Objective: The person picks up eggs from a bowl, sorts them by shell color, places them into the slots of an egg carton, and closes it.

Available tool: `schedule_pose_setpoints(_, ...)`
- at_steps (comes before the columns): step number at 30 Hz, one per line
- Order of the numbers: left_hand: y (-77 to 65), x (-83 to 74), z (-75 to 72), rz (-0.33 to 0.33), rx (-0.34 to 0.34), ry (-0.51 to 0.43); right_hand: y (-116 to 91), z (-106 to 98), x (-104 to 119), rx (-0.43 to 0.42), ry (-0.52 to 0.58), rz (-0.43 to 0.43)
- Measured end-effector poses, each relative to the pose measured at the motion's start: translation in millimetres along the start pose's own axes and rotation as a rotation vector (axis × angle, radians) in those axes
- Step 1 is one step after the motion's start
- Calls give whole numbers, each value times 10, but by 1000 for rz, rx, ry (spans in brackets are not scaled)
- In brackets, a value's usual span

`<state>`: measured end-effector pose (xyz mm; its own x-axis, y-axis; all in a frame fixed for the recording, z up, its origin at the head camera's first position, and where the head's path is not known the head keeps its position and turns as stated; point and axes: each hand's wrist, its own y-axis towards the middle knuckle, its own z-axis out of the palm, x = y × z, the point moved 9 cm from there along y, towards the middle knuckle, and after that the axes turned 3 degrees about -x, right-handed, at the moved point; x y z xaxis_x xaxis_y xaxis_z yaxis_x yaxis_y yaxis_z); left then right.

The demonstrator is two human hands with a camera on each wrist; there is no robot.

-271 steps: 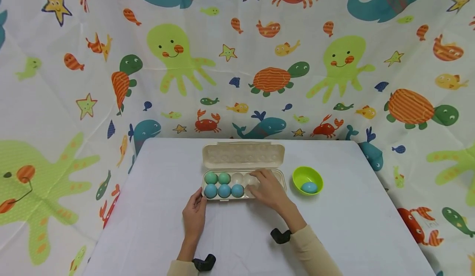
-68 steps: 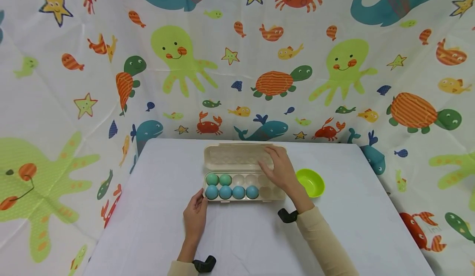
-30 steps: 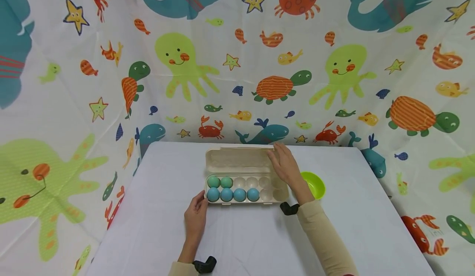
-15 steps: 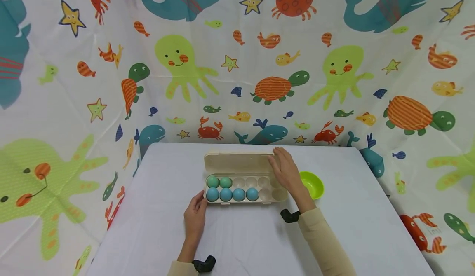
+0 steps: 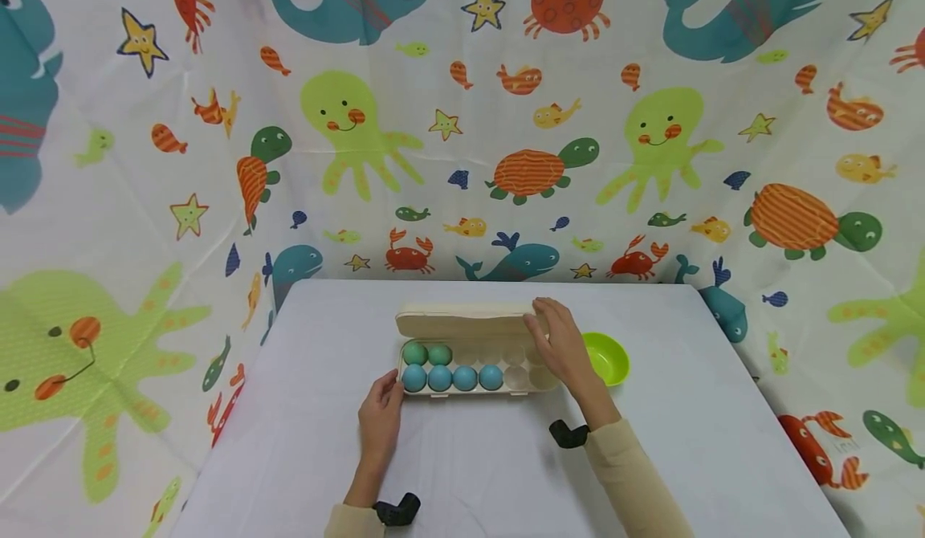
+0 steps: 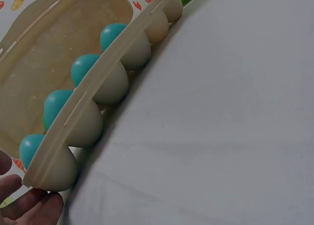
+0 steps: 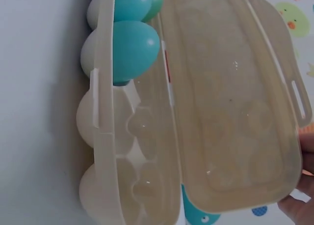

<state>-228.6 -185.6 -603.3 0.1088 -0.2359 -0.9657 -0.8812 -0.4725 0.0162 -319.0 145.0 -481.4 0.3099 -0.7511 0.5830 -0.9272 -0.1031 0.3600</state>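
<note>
A beige egg carton [image 5: 462, 395] lies on the white table with its lid [image 5: 462, 325] tilted up at the back. In the front row sit several blue eggs [image 5: 465, 378], starting at the left end; two green eggs [image 5: 438, 354] fill the left of the back row. The cups at the right hold nothing. My left hand [image 5: 380, 417] holds the carton's left front corner, its fingers [image 6: 41, 208] under the end cup. With my right hand [image 5: 564, 345] I grip the lid's right end, fingertips [image 7: 306, 158] at its edge in the right wrist view.
A lime green bowl [image 5: 609, 359] stands just right of the carton, partly behind my right hand and wrist. Behind the table hangs a white curtain [image 5: 462, 136] printed with sea animals.
A blue egg has gone from the bowl into the front row since the earliest frame. My right hand has moved to the lid, which has swung forward from lying back. My left hand stays put.
</note>
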Motion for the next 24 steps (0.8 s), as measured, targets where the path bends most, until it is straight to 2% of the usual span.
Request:
schedule_pose_setpoints(6,27,-197,-70,57,-83,-3,-101,-28,9,-19,-7,-6)
schedule_pose_setpoints(9,60,-376,-86,129,-92,13,-134,-40,22,-26,-7,-21)
schedule_pose_setpoints(14,78,-794,-47,311,-24,75,-174,-43,44,-30,-21,-44)
schedule_pose_setpoints(17,108,-1024,21,388,22,149,-188,-45,44,-30,-32,-51)
schedule_pose_setpoints(20,178,-1184,129,409,88,238,-199,-46,46,-33,-46,-57)
schedule_pose_setpoints(24,230,-1275,295,402,202,337,-237,-58,63,-36,-60,-66)
